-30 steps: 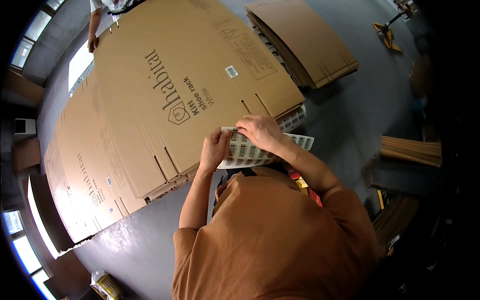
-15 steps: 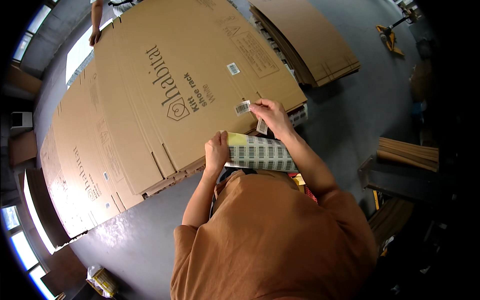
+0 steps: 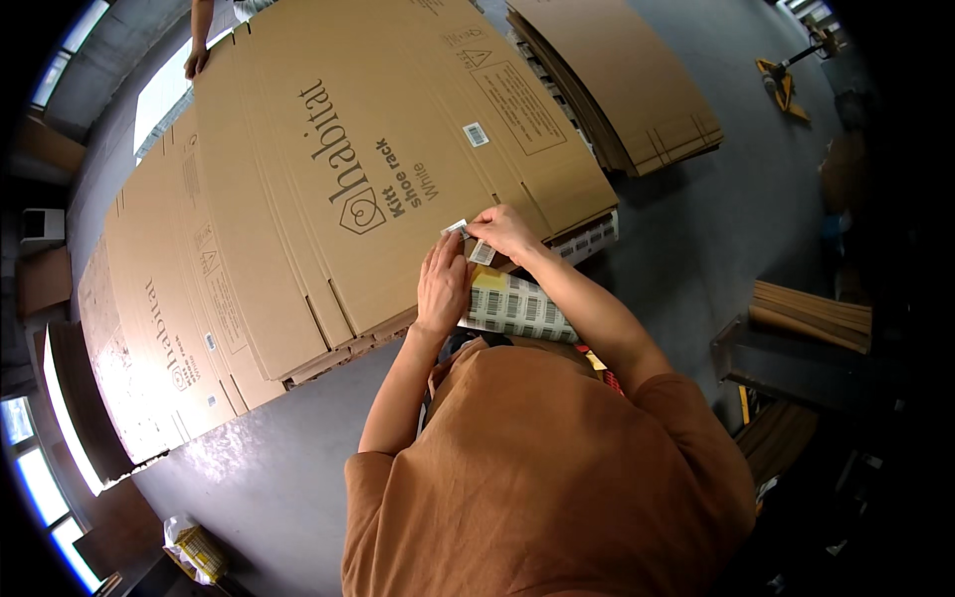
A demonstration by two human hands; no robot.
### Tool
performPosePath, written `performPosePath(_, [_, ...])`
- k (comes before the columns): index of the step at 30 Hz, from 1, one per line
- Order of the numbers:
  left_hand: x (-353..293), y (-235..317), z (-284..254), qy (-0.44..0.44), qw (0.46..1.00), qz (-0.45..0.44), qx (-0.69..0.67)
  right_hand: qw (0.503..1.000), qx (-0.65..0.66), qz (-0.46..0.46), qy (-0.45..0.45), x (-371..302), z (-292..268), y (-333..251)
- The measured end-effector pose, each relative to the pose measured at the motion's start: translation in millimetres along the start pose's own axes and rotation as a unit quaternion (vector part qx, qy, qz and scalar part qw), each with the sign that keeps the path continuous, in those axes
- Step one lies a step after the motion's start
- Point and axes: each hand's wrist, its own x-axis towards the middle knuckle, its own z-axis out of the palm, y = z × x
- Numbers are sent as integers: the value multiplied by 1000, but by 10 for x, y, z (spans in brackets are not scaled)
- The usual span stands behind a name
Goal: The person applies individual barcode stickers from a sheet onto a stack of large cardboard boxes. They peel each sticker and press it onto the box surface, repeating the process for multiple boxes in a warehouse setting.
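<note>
My left hand (image 3: 444,287) is at the front edge of the cardboard stack, closed at the edge of a sheet of barcode labels (image 3: 522,306); its fingers reach up to a small white barcode label (image 3: 455,228) over the top carton (image 3: 269,199). The thumb's grip on the sheet is partly hidden. My right hand (image 3: 505,233) pinches that label at its right end. A second barcode label (image 3: 482,253) hangs below the right fingers. The sheet, with a yellow patch at its top, lies between my body and the stack. Another barcode label (image 3: 476,135) is on the carton farther back.
Another person's hand (image 3: 197,63) rests on the carton's far left edge. More flat cardboard (image 3: 637,80) is piled at the far right. A yellow pallet jack (image 3: 781,90) stands beyond it. Cardboard pieces (image 3: 811,315) lie on a dark surface to the right.
My right hand has moved left and down with the labels, toward my left hand. My left hand has shifted up and right, its fingers reaching to the label. The view has shifted slightly.
</note>
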Motion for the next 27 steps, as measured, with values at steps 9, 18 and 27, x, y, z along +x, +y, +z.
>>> performPosePath(9, [97,8,50,-62,997,-39,17,941,-328,-65,45,-27,-264,-199])
performPosePath(18, [148,76,-82,-94,865,-225,-438,902,-227,-352,106,-633,-1155,-237])
performPosePath(27, [374,517,-300,-25,849,-245,-467,926,-202,-319,16,-1131,-1083,-237])
